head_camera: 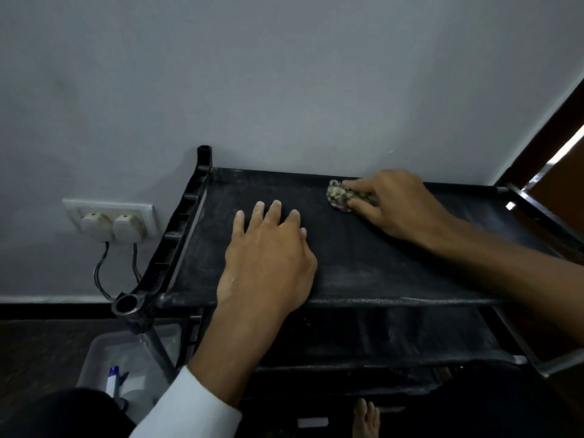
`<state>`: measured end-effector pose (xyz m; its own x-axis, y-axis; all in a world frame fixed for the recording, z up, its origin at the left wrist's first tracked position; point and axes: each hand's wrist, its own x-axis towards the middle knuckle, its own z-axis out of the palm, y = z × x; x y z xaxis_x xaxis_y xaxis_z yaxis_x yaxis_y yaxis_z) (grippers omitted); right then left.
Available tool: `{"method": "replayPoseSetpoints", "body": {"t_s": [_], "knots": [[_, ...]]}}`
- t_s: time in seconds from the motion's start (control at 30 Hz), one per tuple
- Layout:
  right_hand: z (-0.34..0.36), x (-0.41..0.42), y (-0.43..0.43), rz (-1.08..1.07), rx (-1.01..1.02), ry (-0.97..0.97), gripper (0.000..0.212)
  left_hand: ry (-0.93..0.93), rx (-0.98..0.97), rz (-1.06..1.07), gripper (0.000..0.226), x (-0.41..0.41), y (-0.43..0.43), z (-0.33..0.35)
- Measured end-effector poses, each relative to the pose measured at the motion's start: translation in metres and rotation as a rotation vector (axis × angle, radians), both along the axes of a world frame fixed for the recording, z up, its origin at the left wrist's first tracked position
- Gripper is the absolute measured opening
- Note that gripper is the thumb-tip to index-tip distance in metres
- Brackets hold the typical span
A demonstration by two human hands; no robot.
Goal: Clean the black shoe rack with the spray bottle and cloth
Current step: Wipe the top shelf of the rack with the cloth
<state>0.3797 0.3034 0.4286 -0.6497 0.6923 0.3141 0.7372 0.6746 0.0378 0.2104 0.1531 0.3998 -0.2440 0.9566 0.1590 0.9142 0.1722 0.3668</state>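
1. The black shoe rack [363, 267] — a plastic frame with dark fabric shelves — stood against a pale grey wall [284, 74], its top shelf dusty, with faint pale streaks.
2. The left hand [268, 257] lay flat on that top shelf, palm down, fingers spread apart and holding nothing; a white sleeve [189, 406] covered the forearm.
3. The right hand [395, 203] pressed a small crumpled cloth, mottled beige and brown [339, 196], against the shelf near its back edge, close to the wall — fingers curled over the wad and closed on it.
4. The two hands were apart, the right one further back and to the right.
5. A clear plastic tub [104, 355] sat on the floor left of the rack's front leg, with a white bottle with a blue top [112, 379] inside; whether this was the spray bottle could not be told.
6. A white double wall socket [110, 221] held two plugs, with dark cables hanging from them.
7. A bare foot [366, 417] showed at the bottom edge, in front of the rack.
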Motion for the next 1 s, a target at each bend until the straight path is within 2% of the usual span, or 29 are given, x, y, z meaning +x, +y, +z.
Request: {"method": "replayPoseSetpoints", "body": {"t_s": [0.07,0.13,0.27,0.4,0.53,0.67,0.83,1.0], "knots": [[-0.001,-0.013,0.003,-0.01,0.007,0.068,0.036,-0.005,0.005,0.004,0.049,-0.002,0.001,0.0],[-0.001,-0.021,-0.001,-0.006,-0.07,0.125,0.037,-0.021,0.023,0.011,0.049,-0.003,0.001,0.0],[0.003,-0.026,-0.039,0.096,-0.254,0.11,0.037,-0.053,0.04,0.02,0.051,-0.005,-0.001,-0.001],[0.011,-0.011,-0.079,0.258,-0.342,0.05,0.037,-0.065,0.032,0.038,0.053,-0.007,-0.003,0.0],[0.022,0.016,-0.077,0.248,-0.478,0.08,0.035,-0.071,0.038,0.034,0.049,-0.003,-0.004,0.002],[0.023,0.024,-0.056,0.162,-0.444,0.058,0.035,-0.068,0.041,0.026,0.049,-0.003,-0.003,0.002],[0.014,0.014,-0.029,0.027,-0.264,0.056,0.036,-0.053,0.097,-0.004,0.05,0.001,-0.006,0.002],[0.003,-0.014,-0.023,0.022,-0.13,0.049,0.037,-0.096,0.092,-0.059,0.05,0.0,-0.004,0.001]]}}
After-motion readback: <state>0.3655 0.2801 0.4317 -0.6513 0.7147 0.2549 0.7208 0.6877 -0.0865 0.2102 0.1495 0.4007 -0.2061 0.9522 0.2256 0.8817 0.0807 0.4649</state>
